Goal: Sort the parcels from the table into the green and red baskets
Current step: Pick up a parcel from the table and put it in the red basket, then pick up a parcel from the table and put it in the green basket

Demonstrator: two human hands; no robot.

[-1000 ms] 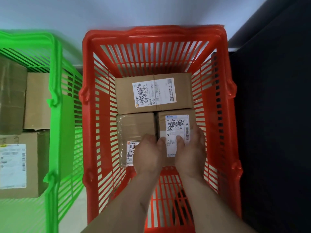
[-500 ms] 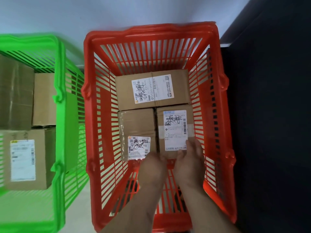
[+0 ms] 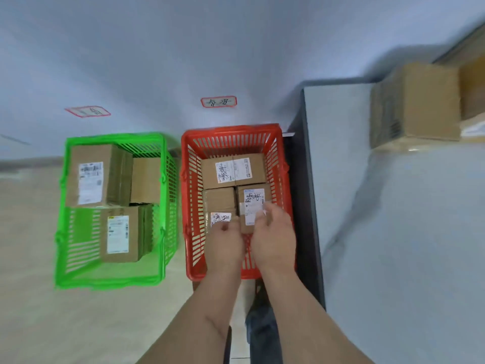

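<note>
Both hands hover over the near end of the red basket (image 3: 189, 206), the left hand (image 3: 225, 245) and right hand (image 3: 274, 237) loosely curled and holding nothing. The green basket (image 3: 63, 206) beside it holds 3 cardboard parcels. In the red basket 3 labelled parcels lie flat: a wide parcel (image 3: 233, 170) at the far end, a right parcel (image 3: 253, 203) and a left parcel (image 3: 219, 206) touching side by side.

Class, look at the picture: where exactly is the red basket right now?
In the head view, the red basket sits on the floor at centre, right of the green basket, against the table, holding three parcels.
</note>
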